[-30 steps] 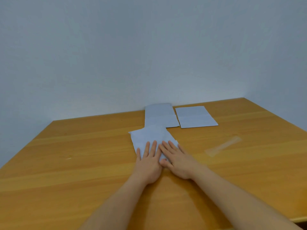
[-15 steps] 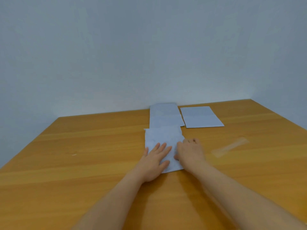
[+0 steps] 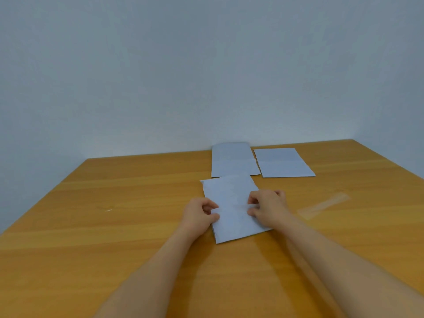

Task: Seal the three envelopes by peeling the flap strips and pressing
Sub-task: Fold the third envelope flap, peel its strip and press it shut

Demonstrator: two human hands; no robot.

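**Near envelope held at both side edges; two more beyond**

Item 1. Left hand point(image 3: 202, 213): fingers curled, grip pinching the left edge of the near envelope point(image 3: 234, 208) about halfway along its length.

Item 2. Near envelope: lies flat on the desk point(image 3: 114, 226), directly between the two grips, surface slightly crinkled. Long axis runs away from the person, tilted a little leftward at the far end. Both hands are equally near; the sheet spans the gap from one grip to the other.

Item 3. Right hand point(image 3: 267, 207): fingers curled, grip pinching the right edge of the same envelope, level with the left grip.

Item 4. Peeled strip point(image 3: 323, 206): clear, lying loose on the desk, well to the right of the right grip.

Counts. Envelopes: three. One is between the grips; two lie beyond them, the middle envelope point(image 3: 232, 160) just past the near one's far edge, the right envelope point(image 3: 283, 162) beside it. Loose strips: one. Hands: two.

Judgement: the coming move probably turns on the envelope's long axis, since the grips flank it crosswise.
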